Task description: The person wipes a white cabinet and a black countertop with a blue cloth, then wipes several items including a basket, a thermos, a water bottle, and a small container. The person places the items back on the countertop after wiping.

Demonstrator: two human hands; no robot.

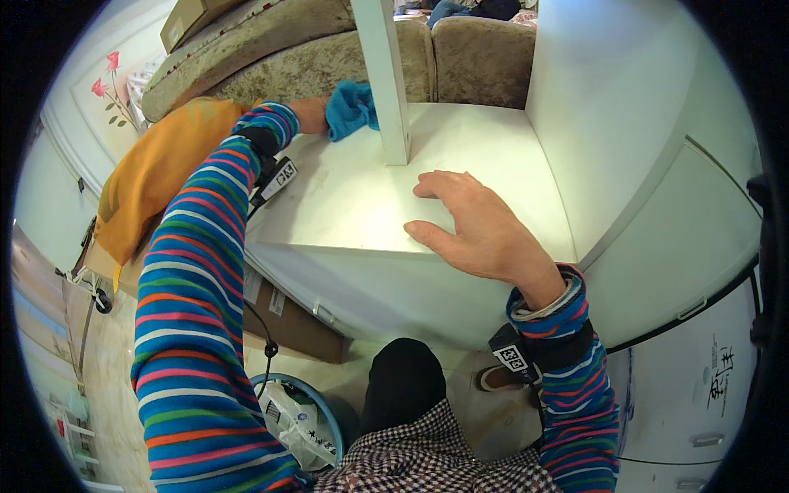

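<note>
My left hand [311,115] reaches to the far left part of a white cabinet top [345,203]. Its fingers are hidden in a crumpled blue cloth [349,112], which it presses on the surface beside a white upright post [385,86]. Part of the cloth passes behind that post. Over the front right of the cabinet top, my right hand [484,228] holds nothing, its thumb and fingers apart. Whether its fingertips touch the surface I cannot tell. Both striped sleeves carry a black strap with a small device.
Brown sofa backs [484,61] stand behind the cabinet top; a white panel [610,111] bounds it at right. An orange cloth [160,166] drapes at left. Below are a cardboard box [296,320] and a blue bin [333,425] holding plastic bags. A person's legs [447,11] show beyond the sofa.
</note>
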